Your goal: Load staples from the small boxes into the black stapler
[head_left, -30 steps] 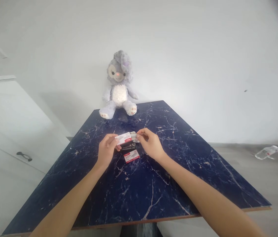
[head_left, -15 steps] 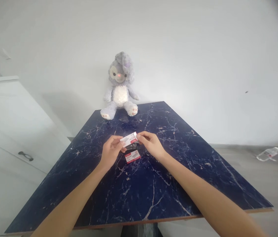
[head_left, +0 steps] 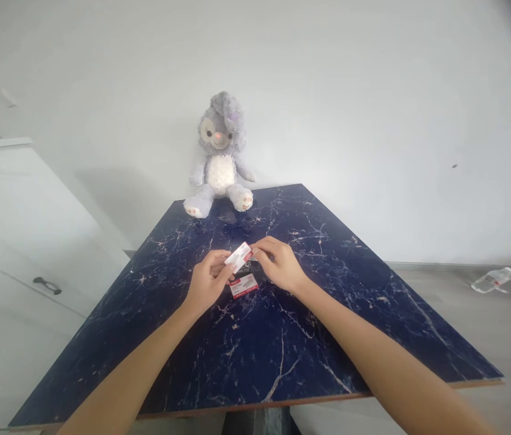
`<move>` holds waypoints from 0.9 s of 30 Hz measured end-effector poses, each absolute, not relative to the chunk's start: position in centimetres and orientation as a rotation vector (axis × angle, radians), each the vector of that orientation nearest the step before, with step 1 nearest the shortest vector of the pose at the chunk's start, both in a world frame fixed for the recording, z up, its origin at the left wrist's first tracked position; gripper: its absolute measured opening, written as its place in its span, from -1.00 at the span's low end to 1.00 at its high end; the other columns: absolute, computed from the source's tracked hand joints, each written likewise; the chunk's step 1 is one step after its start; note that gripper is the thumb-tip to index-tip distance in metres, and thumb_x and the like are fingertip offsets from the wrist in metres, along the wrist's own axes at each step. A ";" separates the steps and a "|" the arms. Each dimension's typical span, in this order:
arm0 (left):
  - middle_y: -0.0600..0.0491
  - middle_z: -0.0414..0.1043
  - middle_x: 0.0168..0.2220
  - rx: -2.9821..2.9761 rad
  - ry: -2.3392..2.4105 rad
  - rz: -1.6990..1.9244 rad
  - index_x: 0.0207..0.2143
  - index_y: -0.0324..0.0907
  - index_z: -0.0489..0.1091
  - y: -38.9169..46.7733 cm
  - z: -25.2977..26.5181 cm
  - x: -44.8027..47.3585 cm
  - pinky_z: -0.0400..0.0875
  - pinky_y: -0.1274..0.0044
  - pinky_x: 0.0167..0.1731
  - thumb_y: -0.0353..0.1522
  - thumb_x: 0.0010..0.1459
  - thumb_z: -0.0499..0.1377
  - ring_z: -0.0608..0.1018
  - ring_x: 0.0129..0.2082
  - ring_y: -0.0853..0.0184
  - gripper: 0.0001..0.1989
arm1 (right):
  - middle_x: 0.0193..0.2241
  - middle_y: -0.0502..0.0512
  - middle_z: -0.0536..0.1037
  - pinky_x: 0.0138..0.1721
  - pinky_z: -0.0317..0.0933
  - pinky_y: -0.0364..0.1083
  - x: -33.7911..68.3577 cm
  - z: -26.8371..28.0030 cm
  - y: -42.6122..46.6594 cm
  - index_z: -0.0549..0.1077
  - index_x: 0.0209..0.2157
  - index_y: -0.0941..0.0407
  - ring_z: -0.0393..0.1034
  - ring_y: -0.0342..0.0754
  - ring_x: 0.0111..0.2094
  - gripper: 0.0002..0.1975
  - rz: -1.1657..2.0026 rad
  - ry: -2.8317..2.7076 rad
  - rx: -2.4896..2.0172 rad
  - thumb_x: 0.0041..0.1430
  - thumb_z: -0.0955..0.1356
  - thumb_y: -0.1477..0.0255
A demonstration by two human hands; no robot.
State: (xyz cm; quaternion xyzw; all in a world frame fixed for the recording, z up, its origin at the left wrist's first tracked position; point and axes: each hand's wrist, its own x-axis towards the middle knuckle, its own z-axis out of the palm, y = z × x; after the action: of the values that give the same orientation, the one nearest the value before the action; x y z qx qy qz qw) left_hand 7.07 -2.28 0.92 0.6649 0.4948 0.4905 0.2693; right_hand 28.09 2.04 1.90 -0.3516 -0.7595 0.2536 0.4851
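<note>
Between both hands, raised over the table, is a small white-and-red printed box [head_left: 239, 257], tilted with its right end higher. The fingers of my left hand [head_left: 211, 277] pinch its left end. My right hand [head_left: 280, 263] has thumb and fingertips closed at its right end. Just below, a second small red-and-white printed box [head_left: 243, 286] lies flat on the dark blue marbled table [head_left: 282, 338]. Partly hidden behind the held box is a small black object with metallic parts [head_left: 250, 266]; its kind is hard to make out.
A grey plush toy [head_left: 221, 157] sits at the table's far edge against the wall. To the left stands a white cabinet [head_left: 15, 254] with a dark handle. Clear plastic bottles [head_left: 502, 278] lie on the floor at the right.
The held box has turned to a steeper tilt and shifted slightly right. My left hand has moved a little right with it; my right fingers stay at its right end.
</note>
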 end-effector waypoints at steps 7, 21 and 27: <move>0.01 0.60 -0.30 2.031 1.301 1.210 0.02 -0.09 0.42 -3.3 1.3 7.1 0.53 0.44 -0.33 -0.21 0.22 0.17 0.64 -0.37 0.22 -0.66 | -0.12 0.12 0.52 -0.15 0.34 -0.03 28.2 2.4 1.4 0.55 -0.03 0.03 0.45 -0.04 -0.23 -0.72 0.594 -2.013 -0.685 0.29 0.29 0.40; 0.09 0.54 -0.45 2.080 1.319 1.160 -0.01 -0.10 0.43 -3.1 1.8 6.9 0.39 0.53 -0.51 -0.21 0.27 0.10 0.50 -0.59 0.35 -0.69 | -0.17 0.12 0.55 -0.22 0.36 -0.03 27.9 2.3 1.5 0.59 -0.14 0.02 0.45 -0.04 -0.28 -0.76 0.623 -1.905 -0.749 0.28 0.30 0.39; 0.07 0.47 -0.40 2.190 1.733 1.472 -0.07 -0.13 0.47 -2.3 2.7 5.5 0.33 0.52 -0.38 -0.28 0.25 0.09 0.48 -0.44 0.31 -0.74 | -0.15 0.13 0.51 -0.10 0.34 0.01 28.3 0.7 2.8 0.54 -0.07 0.04 0.45 0.00 -0.21 -0.73 0.445 -1.987 -0.903 0.19 0.34 0.47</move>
State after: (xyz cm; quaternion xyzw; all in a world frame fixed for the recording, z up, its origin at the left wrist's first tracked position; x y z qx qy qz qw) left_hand 5.45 -2.35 2.74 0.6936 0.5490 0.4663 -0.0075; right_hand 28.31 2.80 0.71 -0.3637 -0.8006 0.1793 0.4412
